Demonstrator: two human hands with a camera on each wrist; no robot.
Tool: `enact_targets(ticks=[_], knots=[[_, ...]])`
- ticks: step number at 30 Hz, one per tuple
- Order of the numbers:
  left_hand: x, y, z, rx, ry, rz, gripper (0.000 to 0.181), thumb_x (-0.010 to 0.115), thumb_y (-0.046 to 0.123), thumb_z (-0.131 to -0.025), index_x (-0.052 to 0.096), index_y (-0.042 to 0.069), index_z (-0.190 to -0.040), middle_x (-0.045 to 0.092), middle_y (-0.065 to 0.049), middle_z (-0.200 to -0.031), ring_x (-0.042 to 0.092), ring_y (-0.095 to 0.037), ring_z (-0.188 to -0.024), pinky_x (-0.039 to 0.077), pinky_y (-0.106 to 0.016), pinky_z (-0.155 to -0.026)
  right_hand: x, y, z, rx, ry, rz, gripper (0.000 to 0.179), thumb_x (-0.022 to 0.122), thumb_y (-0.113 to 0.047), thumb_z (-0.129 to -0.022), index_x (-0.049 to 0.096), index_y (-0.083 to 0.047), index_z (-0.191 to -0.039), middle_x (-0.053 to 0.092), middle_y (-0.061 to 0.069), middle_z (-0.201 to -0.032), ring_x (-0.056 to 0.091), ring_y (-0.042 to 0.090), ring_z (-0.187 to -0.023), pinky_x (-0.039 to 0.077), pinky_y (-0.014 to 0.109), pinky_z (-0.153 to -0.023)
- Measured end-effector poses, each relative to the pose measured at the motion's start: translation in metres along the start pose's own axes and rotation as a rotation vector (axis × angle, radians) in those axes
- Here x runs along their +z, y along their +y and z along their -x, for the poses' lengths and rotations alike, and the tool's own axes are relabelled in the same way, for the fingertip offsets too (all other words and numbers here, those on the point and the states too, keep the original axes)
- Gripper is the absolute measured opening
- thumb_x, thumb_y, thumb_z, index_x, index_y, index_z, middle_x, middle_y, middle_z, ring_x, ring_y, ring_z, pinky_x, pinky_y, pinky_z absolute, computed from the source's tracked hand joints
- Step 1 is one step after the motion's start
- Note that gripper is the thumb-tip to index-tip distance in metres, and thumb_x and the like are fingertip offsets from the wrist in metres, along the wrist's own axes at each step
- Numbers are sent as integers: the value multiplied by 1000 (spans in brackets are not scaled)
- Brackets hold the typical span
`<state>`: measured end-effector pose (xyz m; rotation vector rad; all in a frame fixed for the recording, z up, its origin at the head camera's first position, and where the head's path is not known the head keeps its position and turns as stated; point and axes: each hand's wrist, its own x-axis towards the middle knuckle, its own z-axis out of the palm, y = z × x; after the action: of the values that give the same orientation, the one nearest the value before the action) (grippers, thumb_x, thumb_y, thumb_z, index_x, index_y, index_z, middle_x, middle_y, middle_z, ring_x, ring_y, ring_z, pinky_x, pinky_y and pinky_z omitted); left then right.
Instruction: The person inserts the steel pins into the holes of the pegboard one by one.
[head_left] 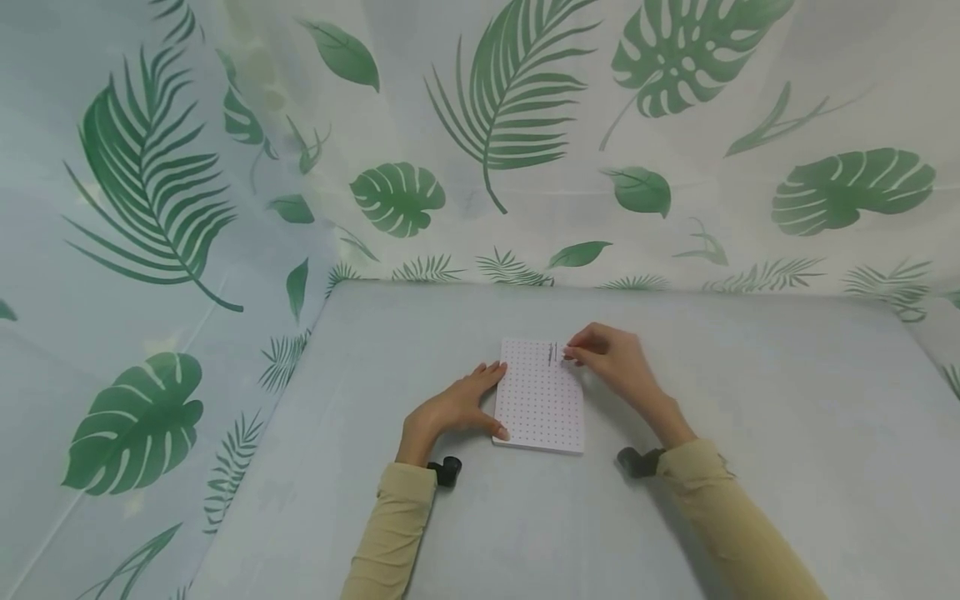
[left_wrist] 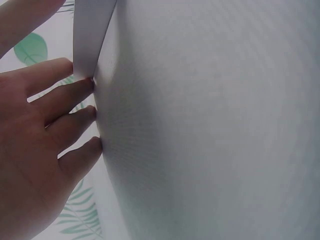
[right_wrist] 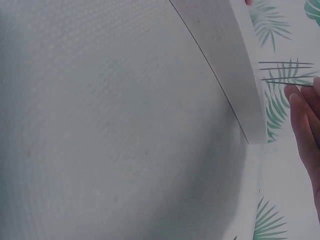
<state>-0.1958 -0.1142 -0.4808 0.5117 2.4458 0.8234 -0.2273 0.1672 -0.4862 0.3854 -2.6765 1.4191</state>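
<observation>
A white pegboard point(head_left: 536, 408) with a grid of small holes lies flat on the table. Several thin dark pins point(right_wrist: 286, 68) stand upright near its far right corner. With thumb and fingertips my right hand point(head_left: 615, 358) pinches a thin pin point(right_wrist: 275, 82), the one closest to the hand, above that corner. Whether its lower end sits in a hole cannot be made out. Along the board's left side, my left hand point(head_left: 453, 408) rests with spread fingers touching the edge and the thumb at the near left corner.
The pale grey table point(head_left: 337, 517) extends around the board. A white curtain point(head_left: 525, 233) with green leaf prints hangs behind and at the left. Dark wrist cameras point(head_left: 447, 472) sit beside both wrists, near the tabletop.
</observation>
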Motion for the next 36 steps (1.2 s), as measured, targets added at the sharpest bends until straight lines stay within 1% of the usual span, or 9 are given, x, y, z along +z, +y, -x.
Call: enact_targets(ticks=[7,12,15,18,21,25,27,31,36], knots=[[0,2,-1,3,-6,-5,109,90,29,-79,24,13,-165,18,-5,-173,9,-26,-161,13,-48,-131,3,-2,-1,20,-11,32,8,77,-8,-92,74,-6,-99,79,10,-95,75,21,-80,54,15,-70],[0,3,-2,4,-2,0,109,90,29,-79,24,12,-165,19,-5,-172,9,-26,-161,14,-49,-130,5,-2,-2,1,-14,38,7,76,-6,-92,74,-5,-99,78,11,-94,75,22,-82,54,14,-71],[0,4,-2,3,-2,-3,109,90,29,-79,24,13,-165,19,-5,-172,9,-26,-161,14,-49,-130,6,-1,-2,-20,-16,38,7,77,-5,-91,74,-4,-97,78,11,-93,76,23,-81,54,14,-71],[0,5,-2,4,-1,-2,109,90,29,-79,24,13,-165,19,-5,-172,9,-27,-161,14,-49,-130,7,-1,-2,-23,-26,36,7,79,-5,-89,75,-4,-95,78,11,-91,76,24,-83,54,13,-72],[1,4,-2,6,0,0,109,90,29,-79,24,13,-165,19,-4,-172,9,-27,-161,14,-50,-130,9,-1,-1,-5,-32,46,7,79,-6,-89,75,-4,-94,78,10,-91,76,25,-86,57,19,-76],[1,3,-3,7,-2,-2,110,90,30,-79,24,13,-165,19,-4,-172,9,-27,-161,15,-49,-130,11,-3,0,18,-32,82,8,79,-8,-90,74,-5,-96,78,10,-95,76,28,-91,62,39,-84],[1,2,-3,4,-3,-5,110,90,30,-79,23,13,-165,19,-4,-173,9,-27,-161,15,-49,-130,12,-3,0,24,-37,101,9,78,-8,-91,74,-5,-98,78,11,-97,76,29,-93,62,45,-86],[1,1,-2,-9,-6,-7,110,90,30,-79,23,15,-165,18,-2,-173,9,-26,-161,14,-49,-130,13,-2,-1,35,-45,127,10,76,-8,-92,74,-6,-102,78,11,-101,75,29,-96,61,46,-88],[1,1,-1,-7,-3,2,110,90,29,-79,24,14,-165,18,-4,-173,9,-26,-161,15,-50,-130,11,1,0,33,-43,148,11,77,-8,-91,75,-5,-102,78,12,-100,74,28,-92,61,45,-85]])
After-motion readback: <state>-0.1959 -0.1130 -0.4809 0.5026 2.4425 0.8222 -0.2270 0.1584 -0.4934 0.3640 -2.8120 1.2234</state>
